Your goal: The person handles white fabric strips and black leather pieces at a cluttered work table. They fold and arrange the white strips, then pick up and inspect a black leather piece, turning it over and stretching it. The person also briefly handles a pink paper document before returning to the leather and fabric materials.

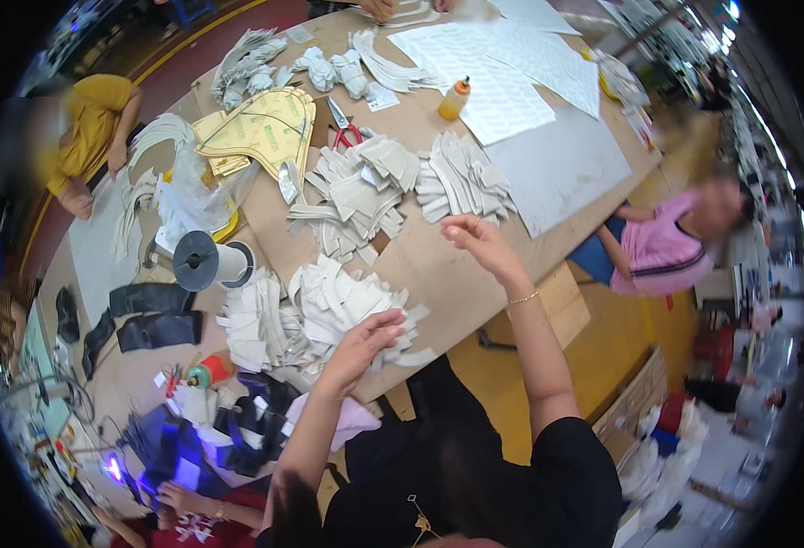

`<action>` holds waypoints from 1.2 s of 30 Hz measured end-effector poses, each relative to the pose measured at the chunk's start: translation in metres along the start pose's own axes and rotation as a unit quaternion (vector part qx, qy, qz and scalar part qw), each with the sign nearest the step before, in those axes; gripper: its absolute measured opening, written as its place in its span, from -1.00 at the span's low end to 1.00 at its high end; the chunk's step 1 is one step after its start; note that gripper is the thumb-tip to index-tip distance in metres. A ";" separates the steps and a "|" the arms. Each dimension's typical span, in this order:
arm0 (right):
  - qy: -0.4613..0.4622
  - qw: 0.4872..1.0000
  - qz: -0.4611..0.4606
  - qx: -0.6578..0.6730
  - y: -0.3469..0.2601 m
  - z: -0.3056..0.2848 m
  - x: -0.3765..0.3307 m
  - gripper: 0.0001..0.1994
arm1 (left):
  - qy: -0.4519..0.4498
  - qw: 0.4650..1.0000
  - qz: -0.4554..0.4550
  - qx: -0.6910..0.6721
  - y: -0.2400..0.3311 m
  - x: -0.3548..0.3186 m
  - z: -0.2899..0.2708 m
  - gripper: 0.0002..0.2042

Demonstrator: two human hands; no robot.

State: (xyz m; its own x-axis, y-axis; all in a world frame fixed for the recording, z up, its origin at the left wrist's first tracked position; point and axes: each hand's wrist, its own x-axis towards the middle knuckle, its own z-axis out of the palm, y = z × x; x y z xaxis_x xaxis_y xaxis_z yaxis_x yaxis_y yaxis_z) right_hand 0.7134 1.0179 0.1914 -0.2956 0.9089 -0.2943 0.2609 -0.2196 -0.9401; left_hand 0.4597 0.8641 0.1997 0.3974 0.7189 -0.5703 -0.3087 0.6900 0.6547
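My left hand (365, 341) rests flat on the nearest heap of pale cut fabric pieces (329, 301) at the front edge of the brown worktable (420, 265), fingers spread over the pieces. My right hand (470, 236) is raised above the table beside another fan of grey-white cut pieces (461, 178), fingers loosely curled; I cannot make out anything in it. A third heap of cut pieces (356, 196) lies between them, further in.
Red-handled scissors (342, 128), an orange-capped glue bottle (454, 99), yellow pattern sheets (260, 128), white paper sheets (502, 82) and a thread spool (210, 262) sit on the table. Black pieces (151, 315) lie at left. Other people sit at left, right and below.
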 end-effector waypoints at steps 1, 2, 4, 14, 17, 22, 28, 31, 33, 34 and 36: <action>0.004 0.999 -0.002 -0.034 0.006 -0.023 0.023 -0.71 | 0.000 0.997 -0.014 -0.078 -0.004 0.021 0.015 -0.57; 0.007 0.998 -0.003 -0.067 0.012 -0.046 0.046 -0.71 | -0.001 0.987 -0.028 -0.156 -0.010 0.045 0.030 -0.60; 0.007 0.988 -0.021 -0.153 0.023 -0.090 0.094 -0.68 | 0.029 0.964 -0.043 -0.262 -0.024 0.092 0.054 -0.60; -0.092 0.890 -0.103 -0.435 0.034 -0.150 0.264 -0.42 | 0.297 0.926 0.076 -0.222 -0.034 0.257 0.114 -0.58; -0.132 0.868 -0.091 -0.469 0.034 -0.144 0.277 -0.29 | 0.302 0.933 0.021 -0.196 -0.022 0.272 0.111 -0.53; -0.207 0.851 0.020 -0.483 0.026 -0.142 0.289 -0.22 | 0.255 0.963 -0.052 -0.066 0.001 0.281 0.109 -0.55; -0.227 0.841 -0.082 -0.484 0.031 -0.138 0.292 -0.19 | 0.369 0.929 -0.014 0.012 -0.007 0.289 0.127 -0.70; -0.260 0.844 -0.057 -0.466 0.029 -0.138 0.290 -0.18 | 0.313 0.929 0.015 -0.194 -0.023 0.289 0.127 -0.75; -0.259 0.845 -0.043 -0.466 0.028 -0.136 0.286 -0.19 | 0.322 0.917 0.052 -0.228 -0.032 0.287 0.126 -0.76; -0.250 0.848 -0.043 -0.466 0.028 -0.134 0.281 -0.20 | 0.298 0.916 0.054 -0.263 -0.036 0.285 0.124 -0.76; -0.237 0.855 -0.037 -0.460 0.032 -0.131 0.269 -0.21 | 0.258 0.910 0.045 -0.322 -0.042 0.277 0.120 -0.75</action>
State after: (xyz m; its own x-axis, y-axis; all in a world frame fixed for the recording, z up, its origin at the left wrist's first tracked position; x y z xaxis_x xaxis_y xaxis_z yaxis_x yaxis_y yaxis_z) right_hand 0.7629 1.3017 0.1053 -0.6251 0.6147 -0.4810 0.7731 0.4024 -0.4903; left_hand 0.6864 1.0241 0.0735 -0.0616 0.6039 -0.7947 -0.8280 0.4136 0.3785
